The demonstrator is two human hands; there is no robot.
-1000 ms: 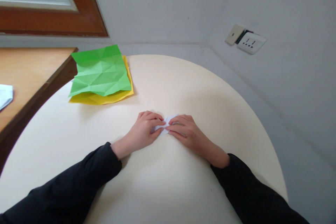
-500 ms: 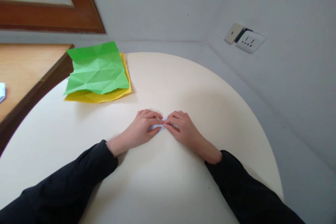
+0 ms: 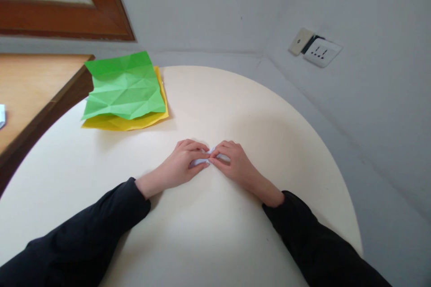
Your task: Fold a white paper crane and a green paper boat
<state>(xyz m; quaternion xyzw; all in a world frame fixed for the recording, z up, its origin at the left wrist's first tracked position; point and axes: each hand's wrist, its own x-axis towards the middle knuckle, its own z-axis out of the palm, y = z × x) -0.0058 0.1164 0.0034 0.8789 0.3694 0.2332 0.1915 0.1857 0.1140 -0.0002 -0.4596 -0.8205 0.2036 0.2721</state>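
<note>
My left fingers [image 3: 198, 155] and right fingers [image 3: 225, 147] pinch the small white paper [image 3: 198, 161] over the worktop [image 3: 202, 228]; an uneven pull between them could tear or crumple it.

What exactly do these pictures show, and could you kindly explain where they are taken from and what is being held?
There is no machine here: these are a person's bare left hand and right hand, with dark sleeves covering the arms. Every picture comes from one camera worn on the person's head, looking forward and down. On the pale round table, toward the far left, a creased green sheet lies over a yellow sheet. Near the middle, both hands hold a small piece of white paper at their fingertips; the fingers hide much of it, so its full shape cannot be told.
</note>
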